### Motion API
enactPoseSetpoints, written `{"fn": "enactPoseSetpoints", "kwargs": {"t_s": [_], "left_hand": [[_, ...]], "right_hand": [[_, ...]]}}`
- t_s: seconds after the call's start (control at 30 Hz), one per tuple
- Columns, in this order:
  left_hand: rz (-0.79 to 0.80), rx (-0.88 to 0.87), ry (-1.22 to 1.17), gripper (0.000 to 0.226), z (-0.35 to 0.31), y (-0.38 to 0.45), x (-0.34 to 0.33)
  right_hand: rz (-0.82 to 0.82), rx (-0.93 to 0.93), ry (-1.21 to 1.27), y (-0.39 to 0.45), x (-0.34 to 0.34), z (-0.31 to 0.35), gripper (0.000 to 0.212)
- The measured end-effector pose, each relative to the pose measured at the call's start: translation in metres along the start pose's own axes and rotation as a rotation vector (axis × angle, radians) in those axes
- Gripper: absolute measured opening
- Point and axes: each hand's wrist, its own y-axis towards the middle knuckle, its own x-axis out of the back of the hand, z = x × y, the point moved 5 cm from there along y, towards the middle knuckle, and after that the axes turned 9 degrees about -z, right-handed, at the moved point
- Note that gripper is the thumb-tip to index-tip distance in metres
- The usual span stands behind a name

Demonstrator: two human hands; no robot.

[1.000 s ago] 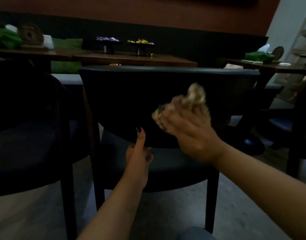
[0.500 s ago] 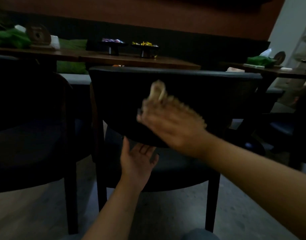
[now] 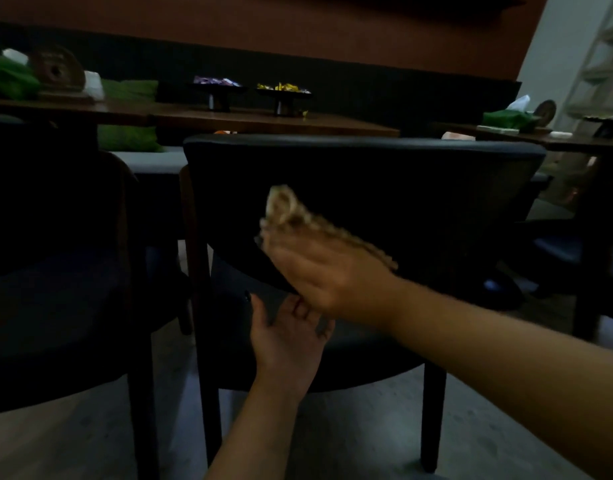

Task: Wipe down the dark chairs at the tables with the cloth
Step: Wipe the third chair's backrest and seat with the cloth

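A dark chair [image 3: 419,188] stands in front of me with its back towards me. My right hand [image 3: 318,271] presses a tan, nubby cloth [image 3: 282,206] flat against the lower left part of the backrest. The cloth sticks out past my fingertips and along the hand's far edge. My left hand [image 3: 287,341] is just under the backrest's lower edge, fingers spread and relaxed, holding nothing. Its fingertips reach up to the right hand. A second dark chair [image 3: 55,271] stands at the left.
Behind the chairs is a wooden table [image 3: 263,121] with two small black stands of sweets. Green cushions and a tissue holder are at the far left. Another table [image 3: 557,142] and a further dark seat are at the right. The floor is grey.
My right hand has swept the cloth leftwards and a little down across the backrest and flattened out. My left hand has dropped from the backrest's edge and opened.
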Motion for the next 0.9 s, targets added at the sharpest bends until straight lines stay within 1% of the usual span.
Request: {"fn": "enactPoseSetpoints", "kwargs": {"t_s": [0.07,0.1,0.13,0.17,0.23,0.3,0.33,0.4,0.47,0.5,0.53,0.57,0.63,0.67,0.7,0.73,0.77,0.8,0.83,0.87,0.9], "left_hand": [[0.087,-0.013,-0.003,0.072,-0.002,-0.004,-0.002],[0.109,-0.009,-0.007,0.073,-0.003,-0.005,-0.002],[0.115,0.000,-0.005,0.074,-0.004,-0.005,-0.001],[0.116,0.008,0.000,0.074,-0.006,-0.004,0.001],[0.098,0.026,0.045,0.079,-0.012,0.000,0.006],[0.084,0.035,0.108,0.088,-0.021,0.002,0.018],[0.092,0.020,0.142,0.091,-0.027,0.001,0.024],[0.114,-0.014,0.185,0.093,-0.038,-0.004,0.039],[0.110,-0.041,0.190,0.090,-0.046,-0.011,0.059],[0.068,-0.065,0.200,0.085,-0.049,-0.013,0.070],[-0.010,-0.098,0.229,0.075,-0.052,-0.015,0.083],[-0.107,-0.149,0.292,0.060,-0.057,-0.016,0.094],[-0.383,-0.301,0.474,0.029,-0.073,-0.020,0.117],[-0.535,-0.381,0.523,0.024,-0.082,-0.023,0.128],[-0.653,-0.440,0.530,0.024,-0.092,-0.026,0.137],[-0.739,-0.471,0.513,0.023,-0.098,-0.030,0.145],[-0.797,-0.479,0.504,0.020,-0.101,-0.032,0.154],[-0.829,-0.460,0.502,0.016,-0.100,-0.034,0.162],[-0.849,-0.411,0.480,0.013,-0.096,-0.034,0.168],[-0.862,-0.347,0.440,0.017,-0.091,-0.033,0.173],[-0.871,-0.278,0.396,0.027,-0.085,-0.032,0.177]], "right_hand": [[0.223,0.100,-0.047,-0.022,-0.015,0.020,0.028],[0.273,0.111,-0.060,-0.027,-0.017,0.024,0.027],[0.268,0.098,-0.038,-0.026,-0.017,0.025,0.027],[0.215,0.060,0.005,-0.021,-0.013,0.022,0.028],[0.042,-0.055,0.084,0.000,0.005,0.002,0.027],[-0.132,-0.142,0.060,0.018,0.024,-0.024,0.026],[-0.175,-0.170,0.034,0.023,0.030,-0.033,0.026],[-0.198,-0.191,-0.002,0.022,0.027,-0.033,0.025],[-0.141,-0.158,0.021,0.010,0.008,-0.010,0.026],[-0.096,-0.139,0.056,0.001,-0.006,0.006,0.027],[-0.054,-0.143,0.095,-0.008,-0.020,0.021,0.028],[-0.021,-0.176,0.140,-0.016,-0.034,0.036,0.029],[0.025,-0.318,0.275,-0.031,-0.063,0.066,0.034],[0.049,-0.427,0.357,-0.038,-0.078,0.081,0.032],[0.102,-0.569,0.469,-0.043,-0.094,0.095,0.033],[0.174,-0.733,0.592,-0.047,-0.110,0.107,0.041],[0.245,-0.886,0.693,-0.048,-0.126,0.118,0.049],[0.311,-0.982,0.720,-0.046,-0.140,0.128,0.054],[0.373,-1.027,0.703,-0.043,-0.155,0.138,0.058],[0.433,-1.034,0.662,-0.037,-0.168,0.148,0.060],[0.481,-1.007,0.614,-0.031,-0.179,0.160,0.060]]}}
